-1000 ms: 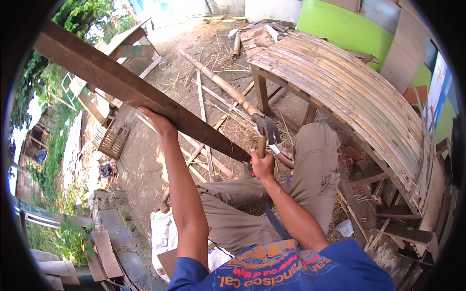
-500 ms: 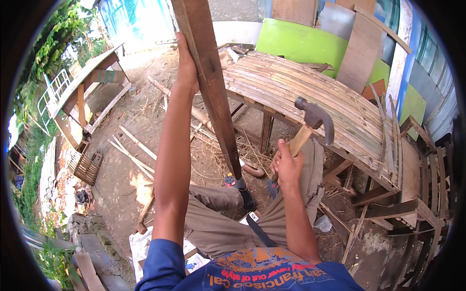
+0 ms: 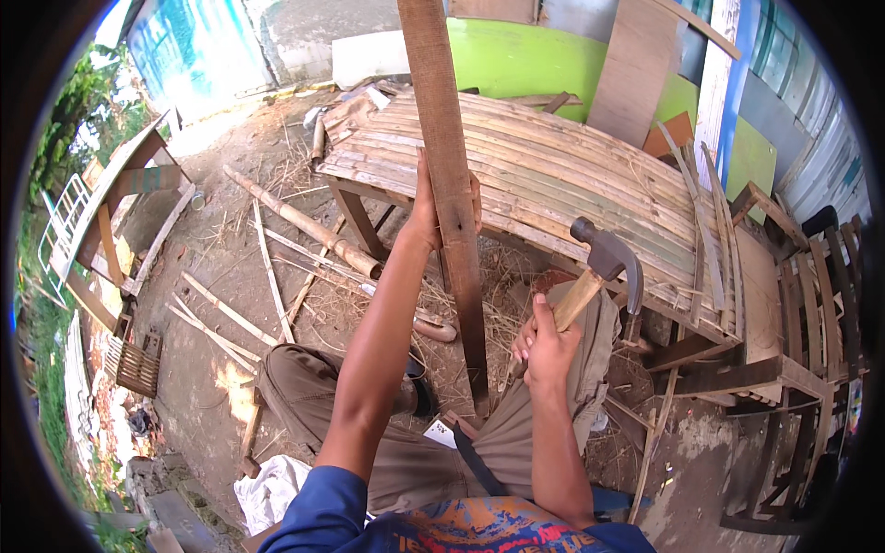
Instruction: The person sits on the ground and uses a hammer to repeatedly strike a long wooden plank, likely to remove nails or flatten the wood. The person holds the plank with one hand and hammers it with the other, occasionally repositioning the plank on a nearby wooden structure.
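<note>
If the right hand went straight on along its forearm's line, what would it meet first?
With the hammer in its grip, the right hand would probably meet the bamboo-slat table at its near edge; depth is unclear, so it might pass above.

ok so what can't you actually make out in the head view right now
- Head view: the far end of the wooden beam, cut off by the upper edge.
- Head view: the palm of the left hand, hidden by the beam.
- Head view: part of the hammer handle, covered by the right hand.
- Head view: the blue shirt's lower part, cut off by the bottom edge.
</note>
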The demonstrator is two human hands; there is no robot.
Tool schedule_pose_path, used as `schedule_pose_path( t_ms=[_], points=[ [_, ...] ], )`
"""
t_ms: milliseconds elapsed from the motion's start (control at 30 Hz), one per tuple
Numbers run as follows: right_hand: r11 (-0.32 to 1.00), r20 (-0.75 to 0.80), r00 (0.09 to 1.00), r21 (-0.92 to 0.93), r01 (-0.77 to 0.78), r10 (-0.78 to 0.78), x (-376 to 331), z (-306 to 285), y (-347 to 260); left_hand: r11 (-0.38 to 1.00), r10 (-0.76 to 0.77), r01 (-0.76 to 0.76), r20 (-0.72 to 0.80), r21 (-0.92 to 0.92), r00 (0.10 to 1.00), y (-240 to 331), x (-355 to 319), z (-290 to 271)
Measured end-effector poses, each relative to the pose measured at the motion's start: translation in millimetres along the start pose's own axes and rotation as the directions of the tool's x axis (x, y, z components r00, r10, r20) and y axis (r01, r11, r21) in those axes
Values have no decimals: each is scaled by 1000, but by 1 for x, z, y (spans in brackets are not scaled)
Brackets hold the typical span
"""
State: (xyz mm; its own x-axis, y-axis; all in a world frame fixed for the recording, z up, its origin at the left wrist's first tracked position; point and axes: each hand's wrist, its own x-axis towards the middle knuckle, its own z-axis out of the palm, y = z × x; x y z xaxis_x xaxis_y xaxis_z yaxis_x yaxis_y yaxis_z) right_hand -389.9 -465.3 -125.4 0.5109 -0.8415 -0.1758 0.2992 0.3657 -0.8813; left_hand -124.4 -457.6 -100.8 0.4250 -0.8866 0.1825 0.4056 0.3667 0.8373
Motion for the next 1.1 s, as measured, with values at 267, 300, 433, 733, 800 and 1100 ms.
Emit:
schedule_pose_path(
  t_ms=[267, 300, 433, 733, 800, 1100],
  points=[
    [992, -167, 984, -117, 38, -58, 2, -21, 11, 983, -170, 174, -68, 60, 983, -72, 45, 16],
    [989, -183, 981, -145, 42, -68, 2, -26, 13, 982, -142, 143, -19, 120, 990, -79, 52, 14],
    [981, -207, 977, -193, 10, -51, -2, -35, 30, 949, -9, 6, 10, 315, 1000, -106, 64, 5],
    [964, -351, 935, -229, -139, 52, -21, -72, 60, 918, 273, -242, -56, 314, 961, -109, 86, 2],
    [962, -336, 941, -241, -128, 41, -23, -75, 61, 932, 286, -286, 33, 222, 958, -110, 98, -16],
    [967, -328, 942, -211, -145, 70, -20, -84, 65, 963, 76, -71, -8, 262, 997, -80, 82, -9]
  ],
)
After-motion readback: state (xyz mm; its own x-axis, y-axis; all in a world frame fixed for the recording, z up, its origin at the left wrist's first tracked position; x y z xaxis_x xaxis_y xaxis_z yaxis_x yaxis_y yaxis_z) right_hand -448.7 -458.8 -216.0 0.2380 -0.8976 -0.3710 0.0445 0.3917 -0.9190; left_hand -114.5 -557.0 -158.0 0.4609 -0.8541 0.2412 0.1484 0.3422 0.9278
